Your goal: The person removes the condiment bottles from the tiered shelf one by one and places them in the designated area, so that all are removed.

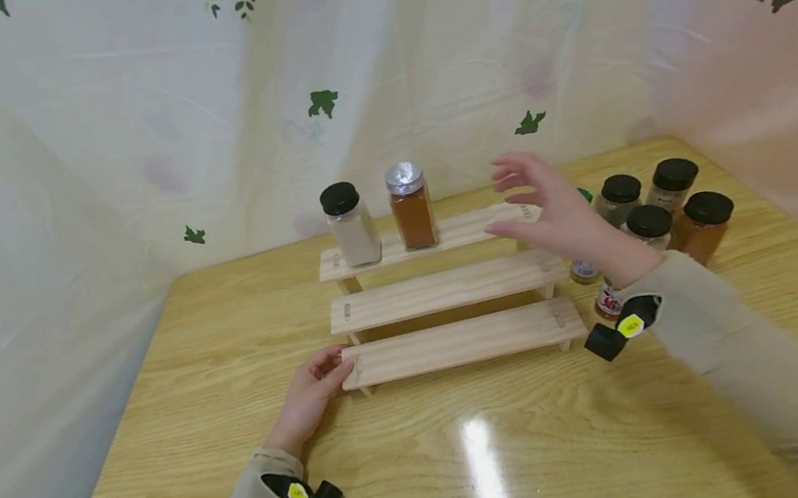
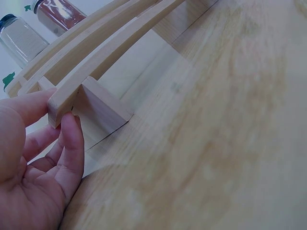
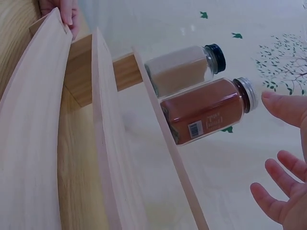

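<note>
A three-step wooden rack (image 1: 450, 290) stands on the table. My left hand (image 1: 312, 395) grips the left end of its lowest step, and the left wrist view shows thumb and fingers pinching the board end (image 2: 64, 100). On the top step, toward the left, stand a black-lidded jar of pale powder (image 1: 355, 234) and a silver-lidded jar of reddish-brown powder (image 1: 413, 218). My right hand (image 1: 552, 208) hovers over the right end of the top step, fingers spread and holding nothing. In the right wrist view its fingers (image 3: 276, 177) are apart from the silver-lidded jar (image 3: 206, 112).
Right of the rack several more spice jars stand in a cluster, most with black lids, such as a reddish one (image 1: 703, 230); my right forearm hides part of them. A pale curtain (image 1: 240, 135) with leaf prints hangs behind the wooden table (image 1: 229, 339).
</note>
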Demonstrator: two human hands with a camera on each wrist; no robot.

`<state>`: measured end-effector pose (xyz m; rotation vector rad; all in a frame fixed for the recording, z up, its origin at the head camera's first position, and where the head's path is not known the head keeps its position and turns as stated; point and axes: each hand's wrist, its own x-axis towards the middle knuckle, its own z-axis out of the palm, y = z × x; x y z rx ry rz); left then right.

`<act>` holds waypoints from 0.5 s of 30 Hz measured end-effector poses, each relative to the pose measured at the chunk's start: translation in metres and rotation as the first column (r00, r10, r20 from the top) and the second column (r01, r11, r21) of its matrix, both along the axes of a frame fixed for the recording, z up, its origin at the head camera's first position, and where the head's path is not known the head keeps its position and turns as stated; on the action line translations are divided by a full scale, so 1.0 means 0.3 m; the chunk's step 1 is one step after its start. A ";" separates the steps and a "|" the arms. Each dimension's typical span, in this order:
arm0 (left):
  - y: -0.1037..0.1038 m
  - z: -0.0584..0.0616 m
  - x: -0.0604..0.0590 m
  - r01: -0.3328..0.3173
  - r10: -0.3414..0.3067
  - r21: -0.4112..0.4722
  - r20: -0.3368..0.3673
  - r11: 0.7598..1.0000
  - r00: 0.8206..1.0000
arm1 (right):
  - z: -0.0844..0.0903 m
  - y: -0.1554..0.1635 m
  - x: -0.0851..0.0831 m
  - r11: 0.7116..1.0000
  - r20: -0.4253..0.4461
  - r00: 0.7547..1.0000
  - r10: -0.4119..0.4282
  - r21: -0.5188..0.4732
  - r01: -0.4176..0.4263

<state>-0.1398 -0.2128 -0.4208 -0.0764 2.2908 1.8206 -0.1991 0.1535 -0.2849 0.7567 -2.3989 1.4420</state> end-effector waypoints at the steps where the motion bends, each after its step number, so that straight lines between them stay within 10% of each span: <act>1: 0.000 0.000 -0.001 -0.004 0.004 -0.002 -0.001 1.000 1.000 | 0.000 -0.009 -0.009 1.000 0.013 1.000 0.004 0.000 -0.004; 15: 0.004 0.000 -0.001 -0.008 0.008 0.009 0.005 1.000 1.000 | 0.000 -0.146 -0.088 0.998 0.097 0.995 0.005 0.064 -0.011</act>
